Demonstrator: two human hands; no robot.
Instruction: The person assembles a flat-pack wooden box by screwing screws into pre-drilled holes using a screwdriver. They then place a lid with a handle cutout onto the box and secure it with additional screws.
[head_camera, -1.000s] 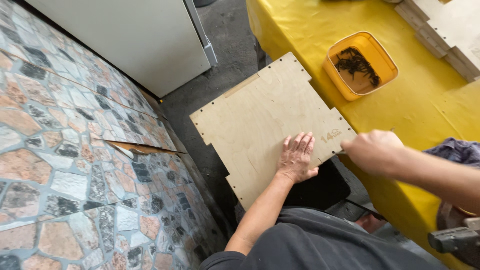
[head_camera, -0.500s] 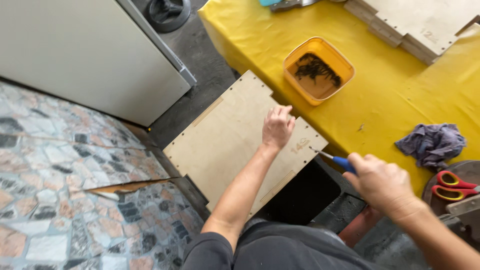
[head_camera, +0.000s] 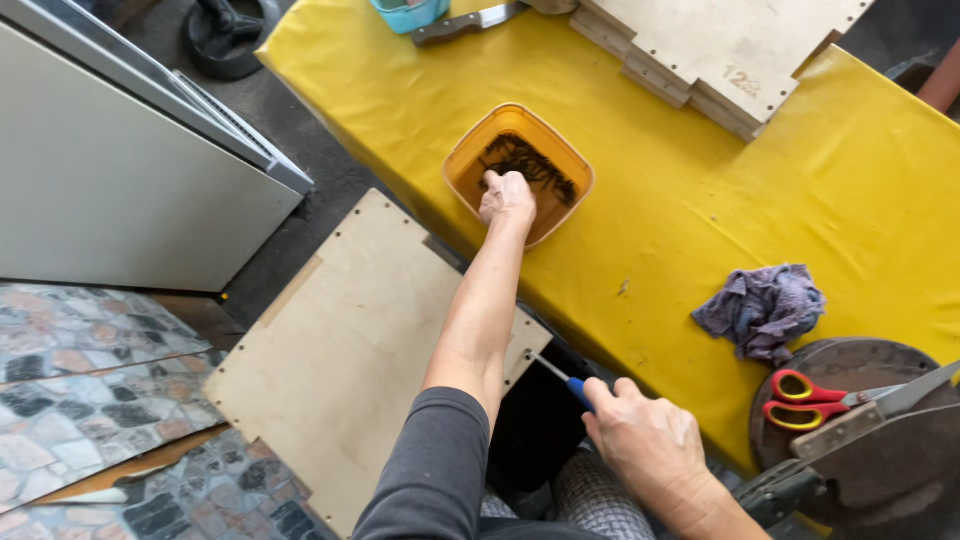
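Since a moment ago, the left hand (head_camera: 507, 196) has left the plywood panel (head_camera: 350, 350) and now dips, fingers bunched, into the orange tub (head_camera: 470, 150) of dark screws (head_camera: 530, 160) on the yellow counter (head_camera: 680, 200). Right hand (head_camera: 640, 435) stays with its grip clamped on a blue-handled screwdriver (head_camera: 565, 378) by the panel's edge.

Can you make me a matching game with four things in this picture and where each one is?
Things:
1. left hand
2. right hand
3. scissors with red handles
4. purple rag

Places:
A. lying crumpled on the yellow table cover
B. reaching into the orange tub of small dark pieces
C. lying on the round dark metal plate
D. gripping the blue-handled screwdriver by the plywood panel

Pairs: 1-B, 2-D, 3-C, 4-A
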